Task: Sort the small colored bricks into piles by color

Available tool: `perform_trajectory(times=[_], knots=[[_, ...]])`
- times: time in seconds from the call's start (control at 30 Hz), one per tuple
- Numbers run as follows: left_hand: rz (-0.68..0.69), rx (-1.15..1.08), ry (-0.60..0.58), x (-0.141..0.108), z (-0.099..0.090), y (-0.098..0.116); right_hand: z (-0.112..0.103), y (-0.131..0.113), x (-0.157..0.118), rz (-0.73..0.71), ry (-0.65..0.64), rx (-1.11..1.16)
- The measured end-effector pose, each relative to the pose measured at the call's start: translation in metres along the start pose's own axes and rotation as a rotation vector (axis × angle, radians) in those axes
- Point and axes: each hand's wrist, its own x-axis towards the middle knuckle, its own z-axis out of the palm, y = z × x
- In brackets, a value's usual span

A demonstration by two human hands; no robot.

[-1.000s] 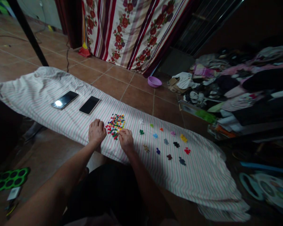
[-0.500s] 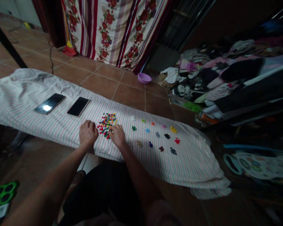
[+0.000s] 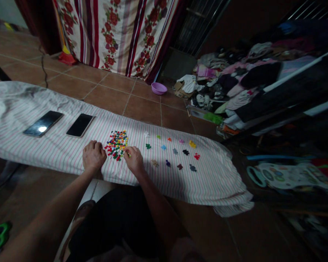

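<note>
The view swings right along a long counter draped in white, pink-and-green striped cloth [image 3: 202,187], leaving the work farther left in frame. On it, the right hand [image 3: 133,159] draws from inside a heap of small, mixed-colour pieces [image 3: 115,142] to its right edge, while the left hand [image 3: 94,155] keeps its place just left of the heap. The right finger and thumb come close together beside a tiny yellow-green piece [image 3: 129,155]; whether they grip it cannot be told. The left fingers lie loosely curled, anything beneath them hidden. The shift suggests a pick from the heap, which remains broad.

Beyond stand a floral striped curtain [image 3: 123,36], a jumbled pile of clothes [image 3: 235,69] and a round lilac plastic bowl [image 3: 159,88], all off the cloth. Two dark-screened phones, one left [image 3: 43,124] and one right [image 3: 80,125], lie left of the heap. Single-colour clusters spread rightward, the beige cluster [image 3: 155,163] near the right hand, seemingly the closest obstacle to its sleeve-side movement.
</note>
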Motion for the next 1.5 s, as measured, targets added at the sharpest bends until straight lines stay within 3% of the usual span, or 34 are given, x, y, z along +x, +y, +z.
perform_trajectory(times=[0.4, 0.53, 0.83, 1.0, 1.23, 1.5], knots=[[-0.02, 0.014, -0.027, 0.0, -0.005, 0.003, -0.037, 0.036, -0.042, 0.133, 0.176, 0.11], [-0.02, 0.034, -0.022, 0.0, -0.005, 0.004, -0.05, 0.053, -0.057, 0.187, 0.302, 0.193], [-0.025, 0.023, -0.053, 0.0, -0.01, 0.006, -0.095, 0.128, -0.106, 0.371, 0.569, 0.064], [-0.041, -0.02, -0.042, 0.0, -0.009, 0.007, -0.112, 0.162, -0.125, 0.458, 0.608, -0.026], [-0.026, 0.048, -0.047, -0.001, -0.009, 0.007, -0.116, 0.18, -0.126, 0.583, 0.595, -0.089], [-0.028, 0.029, -0.05, 0.001, -0.007, 0.004, -0.115, 0.191, -0.121, 0.529, 0.551, -0.094]])
